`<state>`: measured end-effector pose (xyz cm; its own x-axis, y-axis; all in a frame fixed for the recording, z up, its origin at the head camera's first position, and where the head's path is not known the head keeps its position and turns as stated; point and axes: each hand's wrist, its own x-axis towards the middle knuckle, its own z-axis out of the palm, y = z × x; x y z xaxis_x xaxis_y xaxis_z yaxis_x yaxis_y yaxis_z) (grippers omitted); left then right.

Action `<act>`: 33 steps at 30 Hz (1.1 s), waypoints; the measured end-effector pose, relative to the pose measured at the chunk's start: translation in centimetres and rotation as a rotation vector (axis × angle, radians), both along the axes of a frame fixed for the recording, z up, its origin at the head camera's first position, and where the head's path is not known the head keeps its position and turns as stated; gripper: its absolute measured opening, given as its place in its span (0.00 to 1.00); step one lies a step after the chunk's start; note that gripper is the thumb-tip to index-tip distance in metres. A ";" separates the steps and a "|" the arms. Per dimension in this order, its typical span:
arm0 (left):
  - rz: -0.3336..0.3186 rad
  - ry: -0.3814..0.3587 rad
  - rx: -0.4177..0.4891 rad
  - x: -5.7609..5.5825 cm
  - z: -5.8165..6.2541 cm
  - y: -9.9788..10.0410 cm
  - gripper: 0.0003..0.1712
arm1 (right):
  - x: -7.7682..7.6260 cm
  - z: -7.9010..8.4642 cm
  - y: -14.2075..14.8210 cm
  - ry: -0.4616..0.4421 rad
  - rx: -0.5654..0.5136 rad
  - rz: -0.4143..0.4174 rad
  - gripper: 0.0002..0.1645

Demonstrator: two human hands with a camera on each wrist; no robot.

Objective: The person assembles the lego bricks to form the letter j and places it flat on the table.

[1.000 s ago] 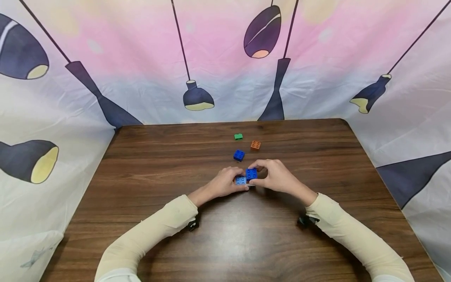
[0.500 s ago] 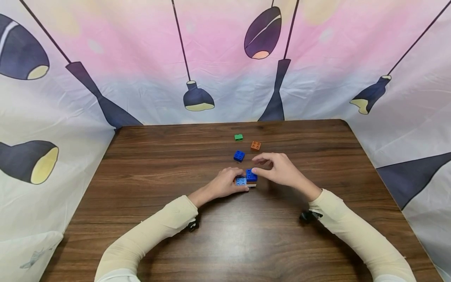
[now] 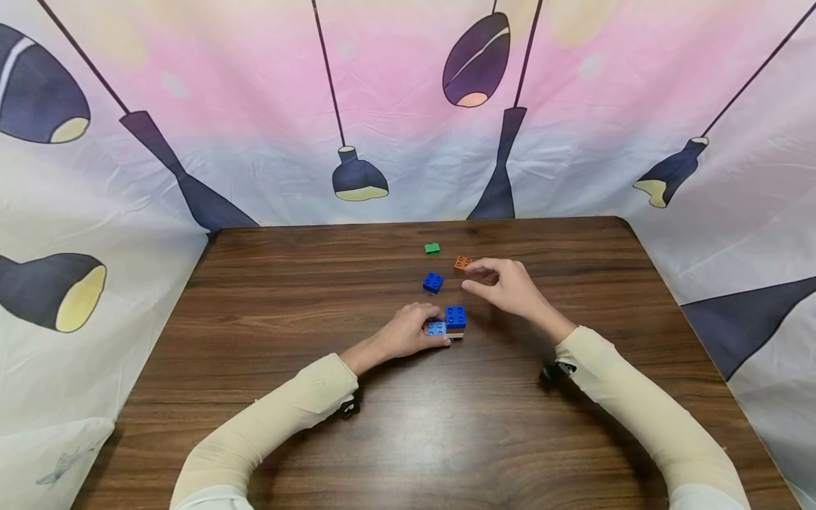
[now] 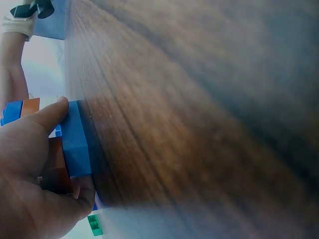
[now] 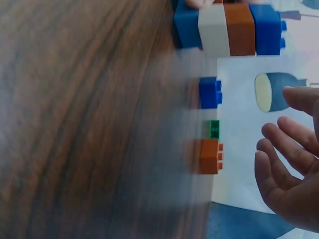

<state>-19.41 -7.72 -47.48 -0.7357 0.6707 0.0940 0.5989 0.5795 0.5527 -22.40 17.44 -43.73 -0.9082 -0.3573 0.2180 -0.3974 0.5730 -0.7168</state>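
Note:
My left hand (image 3: 408, 329) grips the left part of a stack of toy building bricks (image 3: 455, 331), thumb on the near side. A dark blue brick (image 3: 455, 316) tops its right end, with a lower light blue brick (image 3: 436, 329) beside it. In the right wrist view, an orange brick (image 5: 240, 30) and a white brick (image 5: 214, 31) lie under the blue one, above a blue base brick (image 5: 188, 27). My right hand (image 3: 510, 287) hovers with fingers spread and nothing in them, its fingertips near a loose orange brick (image 3: 462, 264).
A loose dark blue brick (image 3: 433, 282) sits behind the stack. Farther back lies a small green brick (image 3: 432, 248). The brown wooden table (image 3: 306, 283) ends at a hanging printed cloth (image 3: 408, 106).
My right hand has let go of the dark blue brick, which now sits on the stack's right end. It has moved away toward the loose orange brick. My left hand has stayed in place.

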 end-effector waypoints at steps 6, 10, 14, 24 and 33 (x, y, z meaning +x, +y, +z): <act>0.000 -0.003 0.002 0.0 0.0 0.0 0.21 | -1.6 -0.6 0.4 -0.015 0.009 -0.025 0.25; -0.002 -0.004 -0.001 0.0 0.0 0.0 0.21 | -2.8 -1.1 0.5 -0.034 0.031 -0.059 0.26; 0.001 -0.010 -0.015 0.0 0.1 0.0 0.21 | -3.8 -1.5 0.4 -0.056 0.056 -0.089 0.28; 0.000 -0.015 -0.012 0.1 0.2 -0.1 0.21 | -5.3 -2.2 0.1 -0.105 0.107 -0.105 0.28; 0.002 0.000 -0.016 0.1 0.1 -0.1 0.22 | -6.2 -2.6 -0.4 -0.145 0.153 -0.113 0.31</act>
